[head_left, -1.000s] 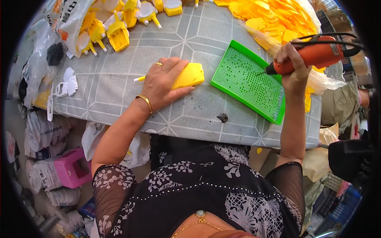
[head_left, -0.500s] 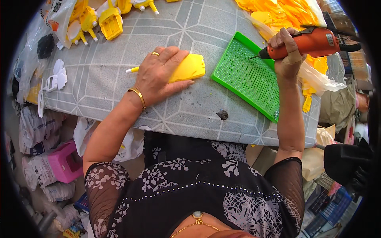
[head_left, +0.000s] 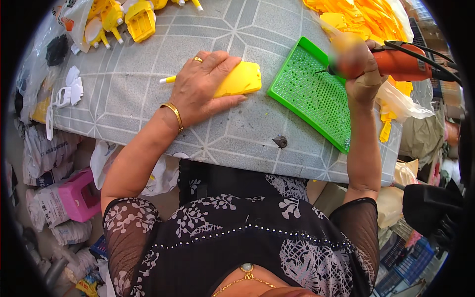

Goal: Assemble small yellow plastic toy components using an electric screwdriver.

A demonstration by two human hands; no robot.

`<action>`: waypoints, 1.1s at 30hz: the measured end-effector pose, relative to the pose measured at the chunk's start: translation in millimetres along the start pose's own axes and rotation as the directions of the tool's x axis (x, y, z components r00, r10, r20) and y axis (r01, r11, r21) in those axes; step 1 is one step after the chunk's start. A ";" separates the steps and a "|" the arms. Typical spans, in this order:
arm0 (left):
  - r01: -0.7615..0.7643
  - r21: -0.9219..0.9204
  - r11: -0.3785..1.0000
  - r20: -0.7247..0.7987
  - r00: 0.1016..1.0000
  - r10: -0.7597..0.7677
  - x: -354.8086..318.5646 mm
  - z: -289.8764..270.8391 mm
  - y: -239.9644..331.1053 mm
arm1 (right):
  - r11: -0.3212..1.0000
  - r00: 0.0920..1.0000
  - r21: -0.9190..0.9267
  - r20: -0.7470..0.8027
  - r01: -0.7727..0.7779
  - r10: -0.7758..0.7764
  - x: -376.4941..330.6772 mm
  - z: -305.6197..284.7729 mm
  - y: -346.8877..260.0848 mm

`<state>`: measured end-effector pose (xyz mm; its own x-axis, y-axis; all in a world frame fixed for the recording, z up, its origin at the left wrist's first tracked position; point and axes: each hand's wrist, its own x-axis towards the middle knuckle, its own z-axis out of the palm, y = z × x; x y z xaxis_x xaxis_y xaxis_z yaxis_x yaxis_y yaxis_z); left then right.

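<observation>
My left hand (head_left: 200, 86) lies flat on a yellow plastic part (head_left: 237, 79) with a thin white-tipped stem, pressing it to the grey patterned tabletop (head_left: 148, 89). My right hand (head_left: 358, 69) grips an orange electric screwdriver (head_left: 403, 63) with a black cable, its tip just above the green perforated tray (head_left: 311, 91). The tray lies tilted on the table, to the right of the yellow part.
More yellow plastic parts (head_left: 133, 17) lie at the table's far left, and a heap of yellow pieces (head_left: 361, 17) at the far right. A dark screw head (head_left: 280, 141) sits near the front edge. A pink stool (head_left: 79, 195) and white bags stand on the floor at left.
My right hand has carried the screwdriver left, toward the tray's upper part, and is blurred with motion. My left hand stays on the yellow part.
</observation>
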<state>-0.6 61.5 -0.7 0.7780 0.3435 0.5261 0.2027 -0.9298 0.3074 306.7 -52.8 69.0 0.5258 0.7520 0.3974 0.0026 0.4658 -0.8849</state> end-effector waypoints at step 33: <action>-0.018 0.004 1.000 -0.042 0.999 0.018 -5.2 3.1 -5.1 | 0.950 0.937 0.231 0.324 -0.210 0.128 -9.8 100.2 -9.6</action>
<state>-3.8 64.0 -7.5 0.7561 0.3318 0.5641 0.1908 -0.9363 0.2950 216.3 -17.9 97.9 0.2174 0.9157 0.3381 -0.3046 0.3927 -0.8678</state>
